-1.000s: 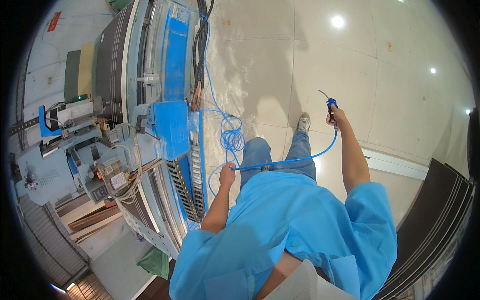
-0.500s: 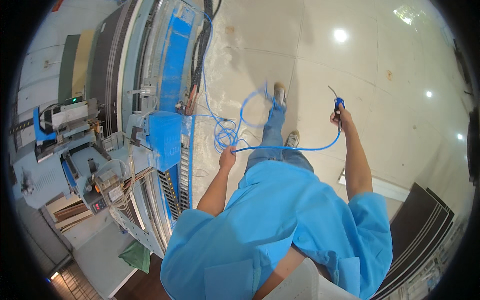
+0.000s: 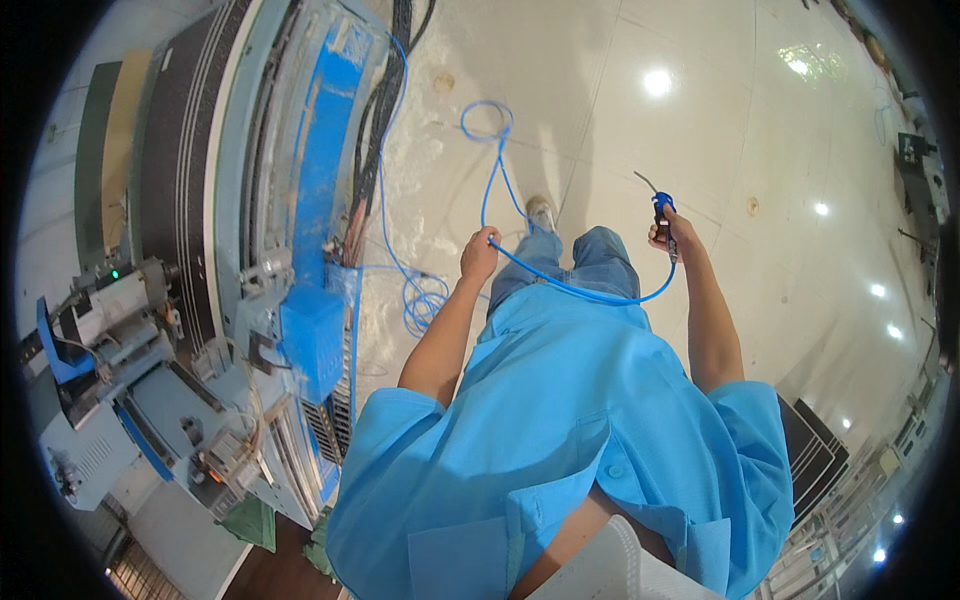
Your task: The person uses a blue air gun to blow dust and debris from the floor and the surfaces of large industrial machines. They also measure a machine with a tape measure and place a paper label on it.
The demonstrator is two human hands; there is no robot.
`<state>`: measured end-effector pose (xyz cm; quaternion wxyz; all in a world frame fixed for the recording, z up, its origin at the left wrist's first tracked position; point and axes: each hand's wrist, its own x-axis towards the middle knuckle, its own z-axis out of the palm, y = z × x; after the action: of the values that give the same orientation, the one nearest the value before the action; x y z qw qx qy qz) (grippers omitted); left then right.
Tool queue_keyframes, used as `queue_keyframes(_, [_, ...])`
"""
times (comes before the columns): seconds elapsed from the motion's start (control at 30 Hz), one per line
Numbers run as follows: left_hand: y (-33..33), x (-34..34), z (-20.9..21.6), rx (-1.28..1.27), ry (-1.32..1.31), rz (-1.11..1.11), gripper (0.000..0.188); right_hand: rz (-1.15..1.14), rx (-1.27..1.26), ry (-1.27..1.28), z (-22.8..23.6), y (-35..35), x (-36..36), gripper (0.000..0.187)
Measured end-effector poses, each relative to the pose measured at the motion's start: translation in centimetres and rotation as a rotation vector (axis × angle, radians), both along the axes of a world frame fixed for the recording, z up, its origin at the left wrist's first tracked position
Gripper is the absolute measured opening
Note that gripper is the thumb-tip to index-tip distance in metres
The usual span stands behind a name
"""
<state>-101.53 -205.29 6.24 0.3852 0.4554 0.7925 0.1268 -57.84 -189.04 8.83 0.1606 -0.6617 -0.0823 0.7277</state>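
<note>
In my right hand (image 3: 670, 235) is a blue air blow gun (image 3: 663, 203), its thin bent nozzle pointing ahead and to the left. A blue air hose (image 3: 603, 297) runs from the gun's base and sags in front of my shirt to my left hand (image 3: 480, 256), which is closed around it. Past the left hand the hose stretches forward and makes a loop (image 3: 484, 106) ahead of my feet. More of the hose lies in a tangled coil (image 3: 424, 305) on the floor to the left.
Along my left runs a long machine with a blue panel (image 3: 322, 150), a blue box (image 3: 312, 335) and black cables (image 3: 385, 110). Dark boards (image 3: 185, 150) rest on it. Glossy tiled floor (image 3: 720, 120) spreads ahead and right. Dark panels (image 3: 812, 450) stand at the lower right.
My left hand has moved up and forward with the hose, and the loop has swung farther ahead. The machine and coil have shifted left in view as I step. The right hand keeps the blow gun.
</note>
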Motion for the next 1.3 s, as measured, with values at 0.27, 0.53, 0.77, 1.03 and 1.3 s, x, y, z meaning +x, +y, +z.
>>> queue_keyframes(0.27, [16.1, -4.5, 3.3, -0.192, 0.139, 0.054, 0.029, -0.127, 0.129, -0.276, -3.1, 16.3, -0.3, 0.045])
queue_keyframes(0.53, [22.9, -5.5, 4.4, -0.534, 0.249, -0.044, 0.041, -0.205, 0.029, -0.039, -7.6, 35.0, -0.1, 0.041])
queue_keyframes(0.77, [31.5, -3.9, 7.5, -0.594, 0.283, 0.148, 0.038, 0.323, -0.105, -0.049, -9.3, 52.8, -6.0, 0.044])
queue_keyframes(1.03, [42.6, -5.0, 7.1, -0.542, 0.359, 0.215, 0.039, 0.217, 0.1, -0.128, -7.7, 65.5, -9.0, 0.041])
queue_keyframes(1.3, [49.6, -8.2, 8.0, -0.382, 0.281, 0.184, 0.035, 0.508, -0.156, 0.106, -8.4, 65.4, -11.0, 0.041])
